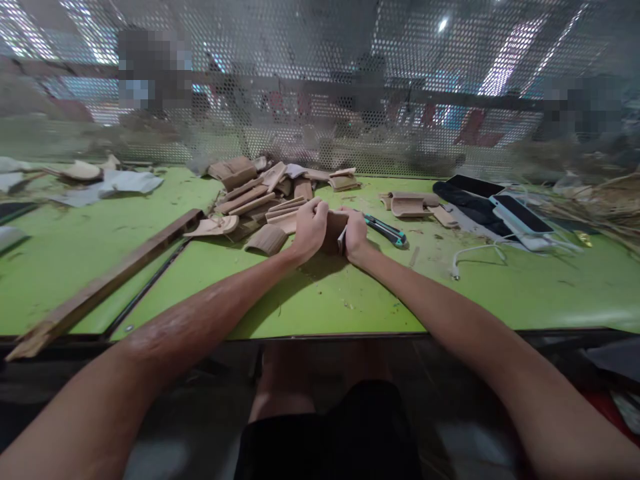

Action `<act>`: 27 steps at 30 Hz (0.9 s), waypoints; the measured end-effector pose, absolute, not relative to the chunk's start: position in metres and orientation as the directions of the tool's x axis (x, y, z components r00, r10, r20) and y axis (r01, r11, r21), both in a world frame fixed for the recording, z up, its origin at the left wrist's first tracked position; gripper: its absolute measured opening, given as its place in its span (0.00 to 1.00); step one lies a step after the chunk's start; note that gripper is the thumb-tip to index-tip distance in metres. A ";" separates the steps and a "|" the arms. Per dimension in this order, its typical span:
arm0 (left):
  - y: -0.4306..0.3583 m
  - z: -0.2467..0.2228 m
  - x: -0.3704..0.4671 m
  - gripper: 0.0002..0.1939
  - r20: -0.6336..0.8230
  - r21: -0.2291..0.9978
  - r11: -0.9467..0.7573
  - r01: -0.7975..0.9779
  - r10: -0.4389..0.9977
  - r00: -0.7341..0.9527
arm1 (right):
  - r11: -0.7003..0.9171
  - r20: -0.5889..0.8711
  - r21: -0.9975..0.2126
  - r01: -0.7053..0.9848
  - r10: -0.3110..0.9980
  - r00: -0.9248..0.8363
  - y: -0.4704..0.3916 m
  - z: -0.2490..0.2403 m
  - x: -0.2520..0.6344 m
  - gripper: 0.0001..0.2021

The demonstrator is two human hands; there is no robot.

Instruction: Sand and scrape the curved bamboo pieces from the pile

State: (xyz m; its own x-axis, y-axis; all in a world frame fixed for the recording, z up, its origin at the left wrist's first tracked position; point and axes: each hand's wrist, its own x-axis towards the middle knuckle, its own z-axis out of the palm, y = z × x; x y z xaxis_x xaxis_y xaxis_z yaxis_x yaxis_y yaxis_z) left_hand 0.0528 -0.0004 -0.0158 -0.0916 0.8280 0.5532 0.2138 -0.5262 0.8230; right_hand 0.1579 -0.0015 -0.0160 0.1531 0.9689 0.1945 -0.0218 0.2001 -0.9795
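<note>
While the left hand (311, 232) grips 1 brown piece (335, 230), the right hand (355, 233) (beside a cutter (385, 230)) grips it too.

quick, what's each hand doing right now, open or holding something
Left hand: closed, holding a brown piece.
Right hand: closed, holding the same piece's other side.

Clear tabletop (330, 310) between my forearms leaves passage nearest me, but heaped wood pieces (246, 199) obstruct beyond my left hand (311, 232), a utility knife (387, 231) crowds my right hand (356, 233), and perforated mesh (310, 137) bars the back.
</note>
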 end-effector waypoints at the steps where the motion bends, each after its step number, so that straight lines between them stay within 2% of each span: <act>1: 0.000 -0.016 0.053 0.19 0.550 0.825 -0.520 0.222 0.830 -0.096 | 0.211 0.203 -0.977 -0.021 0.961 0.185 -0.002 -0.015 0.157 0.12; 4: -0.002 -0.016 0.057 0.20 0.551 0.815 -0.520 0.256 0.832 -0.062 | 0.294 0.276 -0.955 -0.039 0.929 0.247 -0.005 -0.002 0.157 0.10; 9: -0.010 -0.013 0.064 0.20 0.617 0.764 -0.595 0.249 0.787 -0.014 | 0.408 0.406 -0.913 0.023 0.897 0.178 -0.009 0.024 0.166 0.11; 14: -0.010 -0.014 0.062 0.19 0.651 0.729 -0.629 0.270 0.759 0.012 | 0.408 0.408 -0.913 0.024 0.908 0.095 -0.007 0.023 0.170 0.12; 20: -0.004 -0.021 0.059 0.21 0.651 0.737 -0.618 0.273 0.758 -0.043 | 0.442 0.476 -0.870 0.217 0.868 0.141 0.000 0.006 0.166 0.13; 27: 0.001 -0.022 0.060 0.20 0.608 0.784 -0.578 0.228 0.789 -0.088 | 0.414 0.440 -0.895 0.167 0.881 0.176 0.009 -0.001 0.163 0.12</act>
State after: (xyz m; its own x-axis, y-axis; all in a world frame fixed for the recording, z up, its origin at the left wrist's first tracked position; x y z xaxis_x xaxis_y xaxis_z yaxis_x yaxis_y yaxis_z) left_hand 0.0596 0.0010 -0.0222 -0.0878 0.7894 0.6076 0.2277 -0.5779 0.7837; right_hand 0.1629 0.0089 -0.0006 0.1755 0.8807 0.4399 0.1673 0.4137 -0.8949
